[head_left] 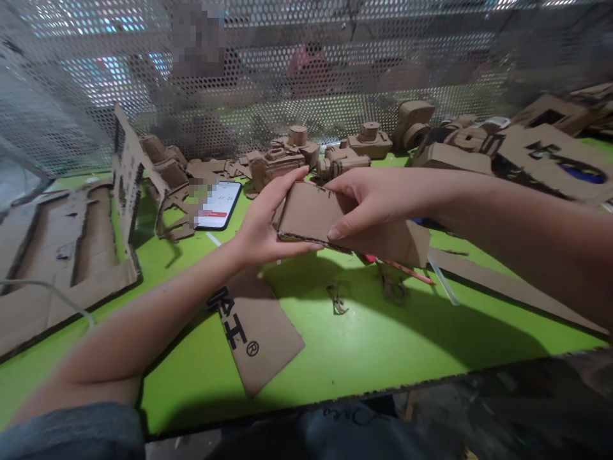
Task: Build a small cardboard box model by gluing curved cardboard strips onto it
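Note:
A flat brown cardboard piece [311, 214] is held up above the green table [383, 338] by both my hands. My left hand [265, 223] grips its left end, fingers over the top edge and thumb under the lower edge. Closed on the piece's right part is my right hand [364, 201], with the thumb on the near face. A larger part of the cardboard [407, 246] hangs below my right hand. A red-tipped tool or pen [397, 265] lies on the table just beneath it.
A printed cardboard sheet [253, 332] lies under my left forearm. A phone [219, 204] with a lit screen lies farther back. Cut cardboard sheets [62, 255] sit at the left, small cardboard models [287, 160] along the perforated metal screen [335, 64], more cardboard [550, 153] at right.

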`<state>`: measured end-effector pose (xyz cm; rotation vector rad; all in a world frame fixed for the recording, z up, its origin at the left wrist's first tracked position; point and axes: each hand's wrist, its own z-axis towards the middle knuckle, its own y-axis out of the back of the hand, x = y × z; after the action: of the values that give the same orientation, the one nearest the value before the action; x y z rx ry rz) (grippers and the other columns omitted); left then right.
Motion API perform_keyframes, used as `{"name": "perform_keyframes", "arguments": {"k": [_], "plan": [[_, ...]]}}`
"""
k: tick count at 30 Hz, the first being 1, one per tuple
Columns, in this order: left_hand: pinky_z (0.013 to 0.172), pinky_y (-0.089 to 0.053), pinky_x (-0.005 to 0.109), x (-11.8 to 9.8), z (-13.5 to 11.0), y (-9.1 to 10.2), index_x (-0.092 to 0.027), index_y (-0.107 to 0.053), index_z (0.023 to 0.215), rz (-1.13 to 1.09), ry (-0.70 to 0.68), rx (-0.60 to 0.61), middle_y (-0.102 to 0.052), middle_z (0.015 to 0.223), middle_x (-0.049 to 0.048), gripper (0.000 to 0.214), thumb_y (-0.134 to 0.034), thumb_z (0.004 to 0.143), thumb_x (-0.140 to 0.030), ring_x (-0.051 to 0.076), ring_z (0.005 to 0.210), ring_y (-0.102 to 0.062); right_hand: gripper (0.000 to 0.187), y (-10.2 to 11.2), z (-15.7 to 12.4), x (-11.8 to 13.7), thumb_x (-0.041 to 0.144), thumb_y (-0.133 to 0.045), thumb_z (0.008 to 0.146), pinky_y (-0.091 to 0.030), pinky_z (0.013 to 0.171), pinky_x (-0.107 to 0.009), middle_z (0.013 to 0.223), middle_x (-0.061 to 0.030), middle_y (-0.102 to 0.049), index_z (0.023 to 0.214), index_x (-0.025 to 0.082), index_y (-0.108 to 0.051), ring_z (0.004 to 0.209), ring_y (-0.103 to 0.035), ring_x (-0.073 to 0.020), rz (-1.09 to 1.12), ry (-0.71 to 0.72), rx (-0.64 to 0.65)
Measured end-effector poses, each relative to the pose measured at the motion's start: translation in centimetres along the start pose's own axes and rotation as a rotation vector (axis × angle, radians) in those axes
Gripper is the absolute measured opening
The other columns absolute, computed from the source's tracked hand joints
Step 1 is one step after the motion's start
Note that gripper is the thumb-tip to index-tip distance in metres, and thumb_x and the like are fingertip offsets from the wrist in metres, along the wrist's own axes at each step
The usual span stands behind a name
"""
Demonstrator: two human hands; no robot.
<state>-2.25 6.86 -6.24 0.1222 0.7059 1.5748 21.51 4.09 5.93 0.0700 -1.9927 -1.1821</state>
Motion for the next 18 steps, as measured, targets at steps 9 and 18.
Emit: {"name": "perform_keyframes", "arguments": {"k": [9,18], "plan": [[0.117,-0.058,0.055,-0.7,0.4,0.7,-0.032,-0.056,0.159,-0.010,-0.005,0.069,-0.067,0.156,0.0150,0.114,-0.094,0.064,-0.082,0.042,0.138,-0.069,0.024,-0.1,1.4,1.4,0.044,-0.085,0.070,-0.062,0.068,-0.035,0.081,-0.0017,-0.079,0.080,0.027,-0.072,0.080,-0.077,-0.0249,0.088,-0.006,0.064],[0.117,-0.058,0.058,-1.6,0.9,0.4,-0.035,-0.062,0.151,-0.049,0.061,0.062,-0.069,0.155,0.0122,0.103,-0.095,0.064,-0.081,0.042,0.138,-0.069,0.025,-0.4,1.5,1.5,0.039,-0.089,0.073,-0.066,0.074,-0.040,0.086,-0.0035,-0.081,0.090,0.023,-0.080,0.085,-0.079,-0.0278,0.045,-0.040,0.088]]}}
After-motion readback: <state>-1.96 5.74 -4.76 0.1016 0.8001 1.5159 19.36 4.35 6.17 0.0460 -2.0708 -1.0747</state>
